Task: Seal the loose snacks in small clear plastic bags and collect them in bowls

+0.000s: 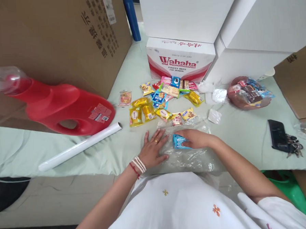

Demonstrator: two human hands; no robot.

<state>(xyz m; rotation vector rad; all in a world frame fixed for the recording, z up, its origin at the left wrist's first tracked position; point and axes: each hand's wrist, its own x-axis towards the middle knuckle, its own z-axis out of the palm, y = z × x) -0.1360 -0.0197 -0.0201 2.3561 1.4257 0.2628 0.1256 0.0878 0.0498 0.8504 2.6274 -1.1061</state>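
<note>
A clear plastic bag (196, 160) lies flat at the near edge of the table. My left hand (155, 149) rests on its left side, palm down with fingers spread. Over the middle of the bag, my right hand (194, 138) grips a blue snack packet (178, 141), its fingers covering the packet's right part. Just beyond the bag lie a red-and-white packet (177, 119) and a yellow cookie packet (188, 114). Several gold-wrapped snacks (148, 112) are grouped to the left, with a mixed pile of colourful packets (170, 89) behind them.
A red detergent bottle (73, 108) and a white roll (80, 148) lie left. The Wahaha carton (181, 60) stands behind the snacks. On the right are a bowl of packets (234, 101), crumpled clear plastic (215, 116), a black phone (277, 134) and keys (293, 144).
</note>
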